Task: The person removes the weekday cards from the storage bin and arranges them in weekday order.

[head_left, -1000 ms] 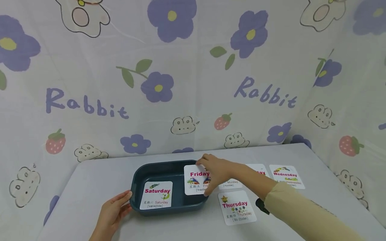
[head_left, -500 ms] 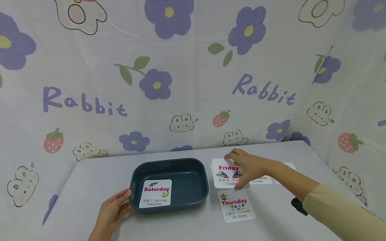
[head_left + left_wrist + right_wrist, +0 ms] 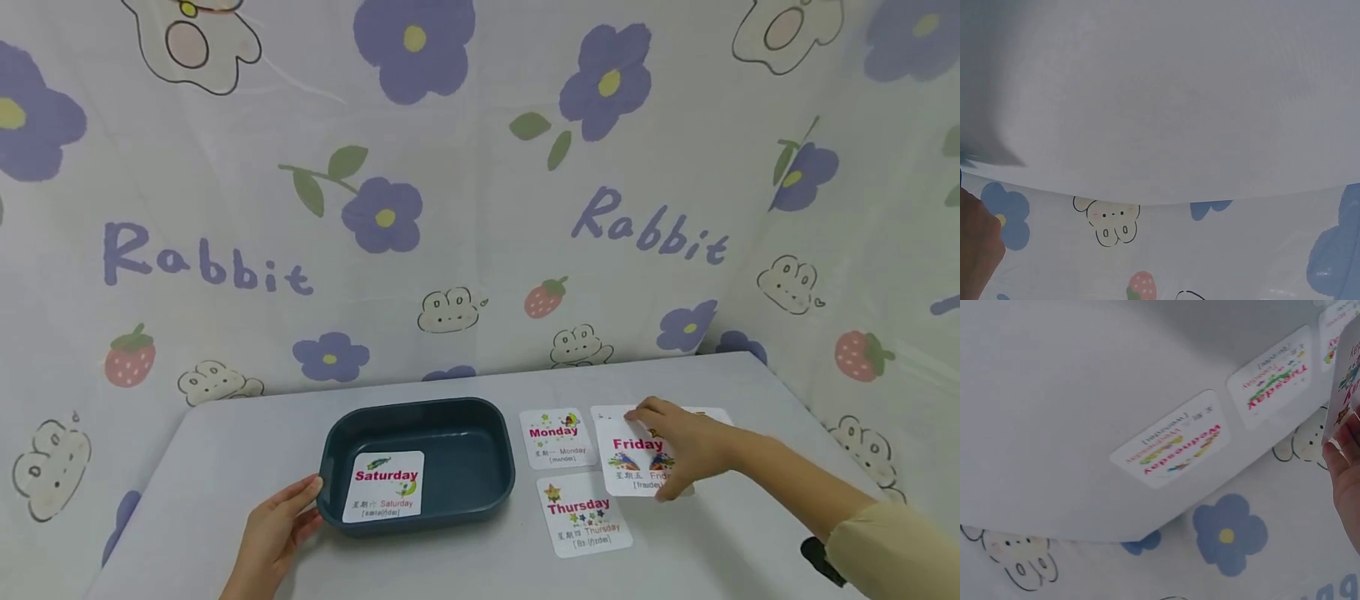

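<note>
My left hand grips the left end of a dark blue-green plastic tray, thumb at the rim. Inside the tray, on its left side, lies a white Saturday card. My right hand pinches a Friday card between thumb and fingers by its right part. The Friday card is held up right of the tray, covering most of the Tuesday card in the head view. Only part of the left hand shows at the left edge of its wrist view.
Just right of the tray lies a Monday card, with a Thursday card in front of it. A Wednesday card lies farther right on the white table. A cloth with flowers and rabbits hangs behind the table.
My right hand has carried the Friday card rightward from over the tray's right side, past the Monday card, to over the Tuesday card. The left hand stays at the tray.
</note>
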Tool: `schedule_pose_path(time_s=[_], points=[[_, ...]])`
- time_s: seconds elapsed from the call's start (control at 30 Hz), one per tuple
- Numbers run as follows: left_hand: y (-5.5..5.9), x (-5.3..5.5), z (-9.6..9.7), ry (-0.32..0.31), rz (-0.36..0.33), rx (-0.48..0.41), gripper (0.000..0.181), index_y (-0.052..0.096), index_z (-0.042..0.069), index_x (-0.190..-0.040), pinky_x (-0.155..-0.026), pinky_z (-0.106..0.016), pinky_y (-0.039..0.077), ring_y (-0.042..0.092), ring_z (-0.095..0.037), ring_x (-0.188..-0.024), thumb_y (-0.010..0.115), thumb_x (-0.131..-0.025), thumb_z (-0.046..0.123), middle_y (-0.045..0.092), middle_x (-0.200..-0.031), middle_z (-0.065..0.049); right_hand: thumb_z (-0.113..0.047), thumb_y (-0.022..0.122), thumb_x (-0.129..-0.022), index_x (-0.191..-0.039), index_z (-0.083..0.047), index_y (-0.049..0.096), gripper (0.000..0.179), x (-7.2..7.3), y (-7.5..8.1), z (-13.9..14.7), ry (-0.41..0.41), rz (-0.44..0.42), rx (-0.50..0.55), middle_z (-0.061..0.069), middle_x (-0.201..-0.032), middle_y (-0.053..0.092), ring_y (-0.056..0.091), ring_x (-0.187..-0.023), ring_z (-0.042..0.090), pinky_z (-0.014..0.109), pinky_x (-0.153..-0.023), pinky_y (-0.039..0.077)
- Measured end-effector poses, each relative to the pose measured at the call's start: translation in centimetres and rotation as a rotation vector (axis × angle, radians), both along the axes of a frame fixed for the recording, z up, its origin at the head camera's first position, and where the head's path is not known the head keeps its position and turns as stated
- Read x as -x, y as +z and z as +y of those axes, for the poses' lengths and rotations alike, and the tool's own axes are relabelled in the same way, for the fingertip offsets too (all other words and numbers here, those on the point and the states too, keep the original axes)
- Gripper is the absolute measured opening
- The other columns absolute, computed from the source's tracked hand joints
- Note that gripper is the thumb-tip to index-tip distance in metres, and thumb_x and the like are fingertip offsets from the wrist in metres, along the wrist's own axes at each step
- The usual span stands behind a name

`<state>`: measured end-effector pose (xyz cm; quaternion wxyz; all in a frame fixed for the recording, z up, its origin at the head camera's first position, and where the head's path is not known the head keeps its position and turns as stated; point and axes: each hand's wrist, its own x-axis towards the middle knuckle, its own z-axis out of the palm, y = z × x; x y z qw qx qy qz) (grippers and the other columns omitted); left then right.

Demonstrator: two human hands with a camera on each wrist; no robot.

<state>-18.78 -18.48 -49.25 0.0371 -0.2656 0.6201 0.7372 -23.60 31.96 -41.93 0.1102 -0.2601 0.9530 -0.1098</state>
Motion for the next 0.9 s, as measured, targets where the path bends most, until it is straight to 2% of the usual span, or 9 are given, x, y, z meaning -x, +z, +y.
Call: schedule_pose_path(time_s=[0.2, 0.5, 0.9], points=[[-0.1, 0.1, -0.1, 0.006, -0.003, -0.002, 0.058, 0.049, -0.003, -0.128, -0.063, -0.020, 0.053, 0.059, -0.010, -0.068, 0.071, -0.082, 0.024, 0.065, -0.075, 0.008, -0.034, 0.087, -0.052, -0.133, -0.007, 0.041, 0.098, -0.4, -2.2, 1.6, -0.056, -0.106, -0.003, 0.011, -0.132, 0.037, 0.040, -0.114, 0.030, 0.052, -0.094, 0.040], [-0.1, 0.0, 0.0, -0.011, -0.013, 0.006, 0.065, 0.045, -0.003, -0.132, -0.064, -0.019, 0.052, 0.058, -0.010, -0.069, 0.071, -0.081, 0.028, 0.064, -0.076, 0.009, -0.032, 0.089, -0.051, -0.134, -0.006, 0.041, 0.100, -0.6, -5.0, 2.5, -0.058, -0.201, 0.017, 0.011, -0.134, 0.037, 0.040, -0.117, 0.031, 0.056, -0.098, 0.035], [-0.1, 0.0, -0.1, 0.006, -0.014, -0.005, 0.062, 0.049, -0.001, -0.129, -0.063, -0.020, 0.053, 0.059, -0.010, -0.069, 0.073, -0.079, 0.028, 0.065, -0.076, 0.009, -0.034, 0.090, -0.051, -0.134, -0.010, 0.042, 0.099, -1.0, -5.7, 2.6, -0.083, -0.221, -0.014, 0.011, -0.138, 0.033, 0.040, -0.117, 0.031, 0.057, -0.096, 0.036]])
